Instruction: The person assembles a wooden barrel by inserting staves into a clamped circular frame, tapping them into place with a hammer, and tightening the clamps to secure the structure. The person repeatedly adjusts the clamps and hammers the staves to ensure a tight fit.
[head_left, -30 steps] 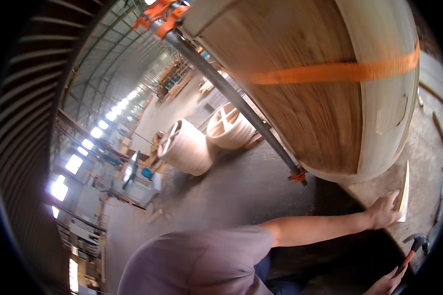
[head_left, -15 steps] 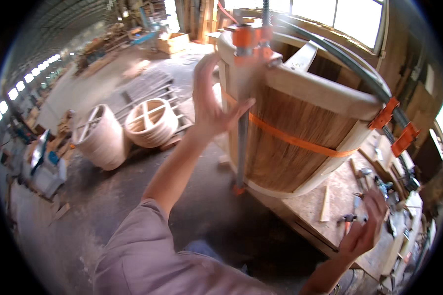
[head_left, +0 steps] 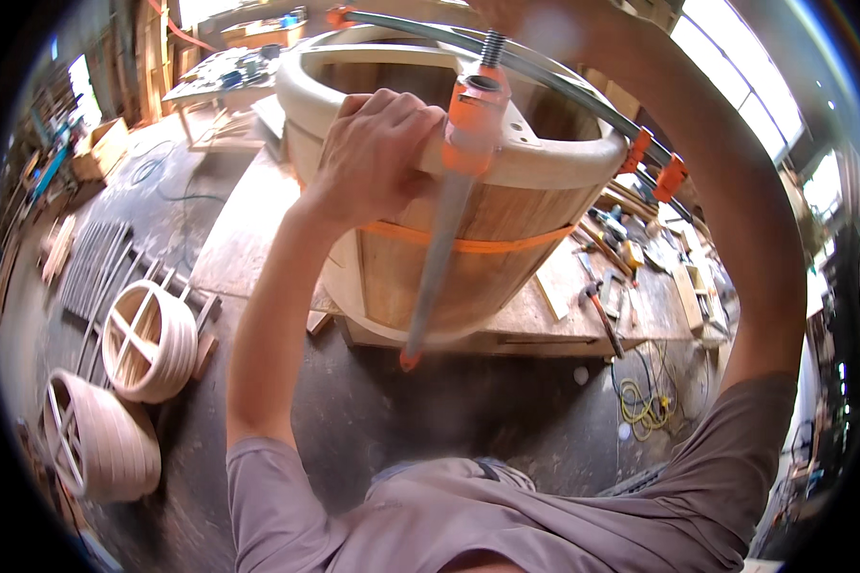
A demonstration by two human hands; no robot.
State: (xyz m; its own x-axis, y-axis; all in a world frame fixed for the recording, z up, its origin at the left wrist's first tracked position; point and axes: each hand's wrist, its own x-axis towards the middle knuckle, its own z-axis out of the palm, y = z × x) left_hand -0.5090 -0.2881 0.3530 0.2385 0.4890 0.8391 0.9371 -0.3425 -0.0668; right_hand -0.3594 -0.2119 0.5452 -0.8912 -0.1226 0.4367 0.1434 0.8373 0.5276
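Note:
A large wooden tub (head_left: 530,215) with a thick pale rim stands in front of me, an orange strap (head_left: 506,245) around its body. At the near rim is a bar clamp (head_left: 473,119) with an orange head and threaded screw; its grey bar slants down past the tub's side. My left hand (head_left: 377,158) is closed at the rim, just left of the clamp head; its fingertips are hidden. My right arm reaches up and over. Its blurred hand (head_left: 526,21) is above the clamp screw, cut off by the top edge, with its fingers out of sight.
Another long clamp (head_left: 569,88) with orange jaws spans the tub's top. A workbench (head_left: 244,244) supports the tub; a hammer (head_left: 604,315) and several tools lie at its right. Two slatted wooden tubs (head_left: 115,449) sit on the floor at left. A yellow cord (head_left: 645,411) lies below the bench.
My view has swung right, so the tub appears farther left. My left hand has gone from spread to closed at the rim. My right hand has risen from beside the bench to above the clamp.

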